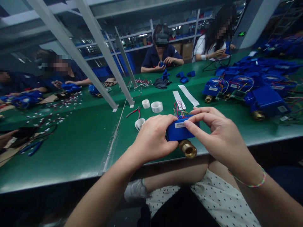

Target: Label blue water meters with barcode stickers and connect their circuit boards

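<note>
A blue water meter [176, 135] with a brass threaded pipe end [189, 149] is at the green bench's front edge. My left hand [153, 137] is closed round its left side, thumb low on the front face. My right hand [216, 132] grips the right side, a fingertip pressing the right end of a white barcode label [180, 125] on the front. Thin coloured wires [179, 111] rise behind the casing. Part of the meter's right side is hidden by my right fingers.
Label strips [188, 95], white tape rolls [156, 107] and red-handled pliers [134, 113] lie beyond my hands. Many blue meters [267, 94] are piled at right. Metal posts [106, 60] stand at left. Co-workers [162, 55] sit across the green bench [78, 151].
</note>
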Motion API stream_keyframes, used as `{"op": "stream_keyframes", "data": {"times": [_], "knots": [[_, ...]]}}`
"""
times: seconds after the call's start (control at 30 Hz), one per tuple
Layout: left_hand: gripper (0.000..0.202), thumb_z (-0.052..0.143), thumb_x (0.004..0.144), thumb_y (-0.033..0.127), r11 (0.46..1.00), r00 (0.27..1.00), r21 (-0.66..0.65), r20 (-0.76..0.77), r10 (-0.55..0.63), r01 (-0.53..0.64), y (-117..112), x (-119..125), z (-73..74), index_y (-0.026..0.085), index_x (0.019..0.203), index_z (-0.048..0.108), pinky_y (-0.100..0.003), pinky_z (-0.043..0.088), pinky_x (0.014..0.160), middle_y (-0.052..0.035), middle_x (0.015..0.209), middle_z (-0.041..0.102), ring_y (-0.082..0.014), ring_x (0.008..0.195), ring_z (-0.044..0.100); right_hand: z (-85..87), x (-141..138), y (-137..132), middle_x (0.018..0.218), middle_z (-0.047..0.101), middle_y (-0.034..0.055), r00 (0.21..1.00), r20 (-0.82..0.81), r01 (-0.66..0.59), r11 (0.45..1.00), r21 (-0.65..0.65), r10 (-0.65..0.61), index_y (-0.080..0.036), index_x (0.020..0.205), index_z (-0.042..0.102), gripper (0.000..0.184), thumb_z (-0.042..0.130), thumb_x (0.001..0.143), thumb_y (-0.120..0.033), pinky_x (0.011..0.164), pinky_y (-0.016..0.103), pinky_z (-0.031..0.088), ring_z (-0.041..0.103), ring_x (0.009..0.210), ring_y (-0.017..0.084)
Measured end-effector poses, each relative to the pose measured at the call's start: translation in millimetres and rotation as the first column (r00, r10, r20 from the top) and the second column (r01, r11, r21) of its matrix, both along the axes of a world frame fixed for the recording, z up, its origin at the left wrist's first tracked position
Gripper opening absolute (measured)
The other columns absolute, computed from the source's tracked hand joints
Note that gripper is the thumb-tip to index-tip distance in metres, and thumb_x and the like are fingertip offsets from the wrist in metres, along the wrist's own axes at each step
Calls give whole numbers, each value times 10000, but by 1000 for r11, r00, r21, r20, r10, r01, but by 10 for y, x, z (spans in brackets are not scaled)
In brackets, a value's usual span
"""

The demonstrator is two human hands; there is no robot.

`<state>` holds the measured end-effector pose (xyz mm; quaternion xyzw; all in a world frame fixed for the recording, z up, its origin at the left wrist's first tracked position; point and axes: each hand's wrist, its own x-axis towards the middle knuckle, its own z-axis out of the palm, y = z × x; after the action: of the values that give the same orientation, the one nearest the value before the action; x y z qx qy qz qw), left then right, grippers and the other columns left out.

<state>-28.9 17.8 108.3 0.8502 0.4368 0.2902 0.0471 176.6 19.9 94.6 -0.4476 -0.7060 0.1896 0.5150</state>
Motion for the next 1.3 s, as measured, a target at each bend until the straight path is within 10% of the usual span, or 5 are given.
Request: {"op": "stream_keyframes", "data": {"times": [0.63, 0.93, 1.17, 1.3], "knots": [[407, 705, 721, 193, 1000, 1000, 12, 4, 4, -4, -43, -37, -30, 209, 1116, 612, -408, 529, 859, -54, 1042, 718, -262, 954, 677, -18, -147, -97, 1065, 684, 73, 991, 82, 90, 975, 201, -109, -226, 895, 715, 51, 734, 899, -274, 978, 412, 529, 658, 1093, 255], [427, 694, 746, 207, 997, 999, 61, -33, 39, -37, -149, -43, -113, 198, 1165, 610, -435, 532, 901, -88, 1117, 724, -292, 1035, 683, -59, -196, -86, 1032, 645, 40, 990, 71, 116, 987, 113, -125, -225, 1019, 637, 367, 869, 790, -395, 890, 394, 525, 623, 992, 239], [430, 706, 751, 198, 995, 998, 99, -54, 36, -30, -296, -23, -210, 192, 1171, 619, -487, 527, 999, -76, 1096, 730, -282, 1019, 677, -288, 30, -64, 1056, 641, 21, 913, -353, -218, 976, -3, 203, -241, 1010, 656, 193, 793, 874, -241, 1041, 346, 549, 641, 1155, 202], [326, 666, 838, 145, 966, 998, 251, -44, -47, 57, -573, 63, -551, 152, 1162, 634, -473, 511, 1071, -94, 1156, 736, -267, 1083, 681, -645, 175, -451, 1292, 580, 50, 942, -333, -62, 994, -90, 29, -280, 1222, 610, 422, 818, 854, -286, 1203, 423, 438, 543, 1343, 239]]}}
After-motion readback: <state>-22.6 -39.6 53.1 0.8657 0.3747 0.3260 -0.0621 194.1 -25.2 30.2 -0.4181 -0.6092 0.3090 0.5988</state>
